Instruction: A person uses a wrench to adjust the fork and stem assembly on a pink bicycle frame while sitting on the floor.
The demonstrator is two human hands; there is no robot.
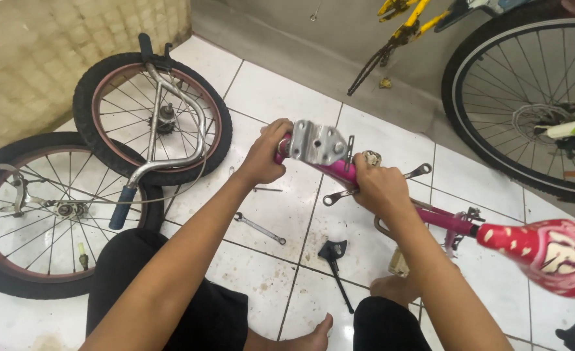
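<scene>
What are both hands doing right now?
Left hand: closed on the pink frame, beside the metal bracket.
Right hand: closed around the same frame.

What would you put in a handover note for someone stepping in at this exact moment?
Left hand: closed around the end of the pink bike frame, just beside the grey metal bracket.
Right hand: gripping the same frame tube a little further back.
Frame is held up off the white tiled floor, saddle toward the lower right.
Done: both small wheels are off and lie at left, with the handlebar resting across them.
A wrench lies on the floor under the arms, another lies by the right hand, and a black tool sits near the feet.
Left: the bracket remains on the frame.
</scene>
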